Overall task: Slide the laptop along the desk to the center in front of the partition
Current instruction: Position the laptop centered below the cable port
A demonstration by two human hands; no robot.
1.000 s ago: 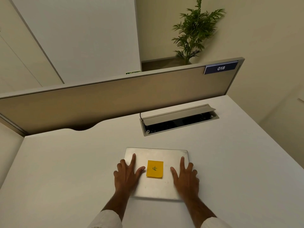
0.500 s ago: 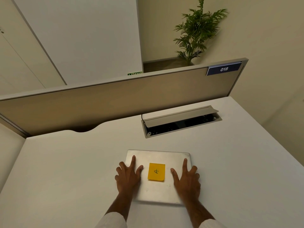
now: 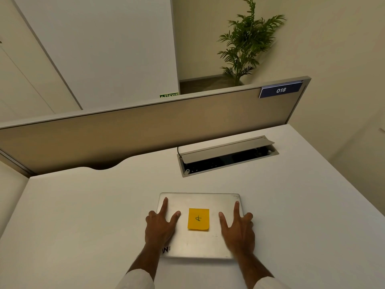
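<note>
A closed silver laptop [image 3: 200, 245] lies flat on the white desk [image 3: 83, 215], near the front and a little right of the middle. A yellow sticky note [image 3: 198, 219] is stuck on the middle of its lid. My left hand [image 3: 161, 225] rests palm down on the lid's left part, fingers spread. On the right part of the lid, my right hand [image 3: 238, 230] lies the same way, its outer fingers reaching the right edge. The beige partition [image 3: 145, 130] runs along the desk's far edge.
An open cable box [image 3: 227, 156] with a raised grey flap is sunk into the desk between the laptop and the partition. A blue "018" plate [image 3: 280, 90] sits at the partition's right end. A potted plant [image 3: 248, 40] stands behind it. The desk's right edge runs diagonally.
Both hands stay flat on the lid. The laptop keeps nearly the same distance from the cable box; mainly the view has shifted a little.
</note>
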